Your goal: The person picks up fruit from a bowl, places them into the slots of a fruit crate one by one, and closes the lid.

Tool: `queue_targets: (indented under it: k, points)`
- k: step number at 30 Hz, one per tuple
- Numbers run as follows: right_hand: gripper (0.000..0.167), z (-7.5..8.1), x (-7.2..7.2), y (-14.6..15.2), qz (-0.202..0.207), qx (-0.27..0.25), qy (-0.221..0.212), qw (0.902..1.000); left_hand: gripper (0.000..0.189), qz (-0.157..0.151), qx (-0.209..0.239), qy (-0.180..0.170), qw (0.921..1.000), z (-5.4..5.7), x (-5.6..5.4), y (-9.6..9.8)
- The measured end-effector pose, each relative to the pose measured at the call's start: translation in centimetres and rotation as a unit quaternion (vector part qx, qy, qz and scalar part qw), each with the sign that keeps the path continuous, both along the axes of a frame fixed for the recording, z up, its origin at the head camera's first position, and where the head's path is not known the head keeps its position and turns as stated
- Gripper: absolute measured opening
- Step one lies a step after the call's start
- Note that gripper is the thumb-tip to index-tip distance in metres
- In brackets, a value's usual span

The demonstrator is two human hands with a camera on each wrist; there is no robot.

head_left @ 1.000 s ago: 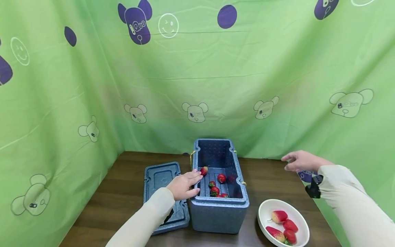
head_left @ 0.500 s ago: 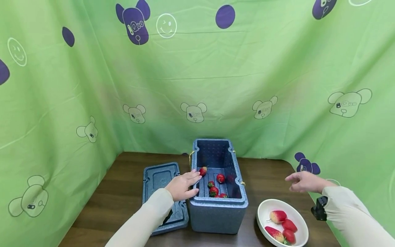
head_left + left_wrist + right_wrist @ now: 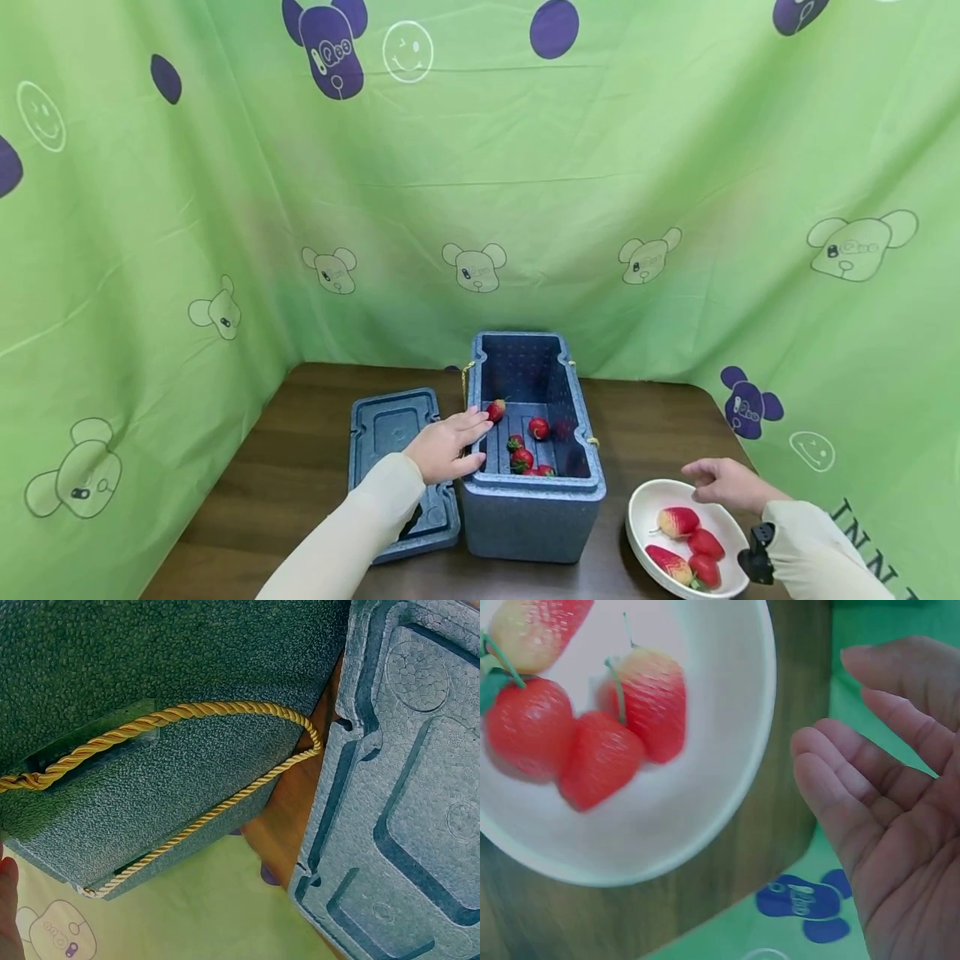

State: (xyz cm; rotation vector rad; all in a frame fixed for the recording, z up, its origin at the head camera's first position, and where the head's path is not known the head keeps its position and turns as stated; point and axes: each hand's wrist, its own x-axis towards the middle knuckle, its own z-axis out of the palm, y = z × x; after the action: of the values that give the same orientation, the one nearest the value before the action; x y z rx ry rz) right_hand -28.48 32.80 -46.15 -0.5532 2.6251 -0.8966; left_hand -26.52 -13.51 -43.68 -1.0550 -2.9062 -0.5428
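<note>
My left hand (image 3: 448, 446) rests with extended fingers on the left rim of a blue foam box (image 3: 528, 525). Inside the box, several strawberries lie on the floor, one strawberry (image 3: 496, 410) near those fingertips. At the right, my right hand (image 3: 729, 485) hovers at the far edge of a white bowl (image 3: 636, 533). The right wrist view shows its fingers loosely bent and holding nothing, apart from the bowl's rim. Several red strawberries sit in the bowl, among them a pale-topped strawberry (image 3: 656, 705). Only a sliver of the left hand shows in the left wrist view.
A blue foam lid (image 3: 390, 425) lies on the brown wooden table (image 3: 255, 492) left of the box, partly under the left forearm. Yellow twisted rope (image 3: 225, 710) loops along the box's side. A green printed cloth (image 3: 555, 208) hangs behind the table.
My right hand has come down and toward me, from above the table's right side to the bowl's far edge. The left hand stays on the box rim.
</note>
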Motion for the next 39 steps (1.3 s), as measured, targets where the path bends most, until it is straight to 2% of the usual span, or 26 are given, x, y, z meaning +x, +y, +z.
queue_targets:
  k: [7,12,19,26,31,35,39]
  points:
    - [0.036,-2.5,1.3,-1.0,-0.068,-0.019,-0.010,0.9974,0.054,0.001,0.006,0.007,1.0000,0.1,0.0,-0.1]
    - [0.037,-3.8,2.1,-1.7,-0.098,-0.030,0.019,0.9946,0.054,0.004,0.005,0.007,1.0000,0.0,-0.1,-0.1]
    - [0.040,-5.7,3.0,-2.2,-0.126,-0.004,0.029,0.9915,0.053,0.000,0.005,0.012,0.9999,-0.3,-0.1,-0.2]
    - [0.042,-7.6,3.6,-2.2,-0.168,-0.041,-0.021,0.9847,0.053,0.003,0.008,0.009,0.9999,-0.2,-0.2,-0.3]
    - [0.047,-8.5,3.5,-2.3,-0.172,-0.033,0.003,0.9846,0.053,0.004,0.003,0.014,0.9999,-0.3,-0.2,-0.3]
    - [0.050,-9.2,3.3,-2.4,-0.154,-0.011,0.034,0.9875,0.053,0.003,0.002,0.017,0.9999,-0.3,-0.2,-0.3]
    - [0.046,-9.8,3.3,-2.4,-0.124,-0.024,0.038,0.9912,0.053,0.003,0.007,0.018,0.9998,-0.4,-0.2,-0.2]
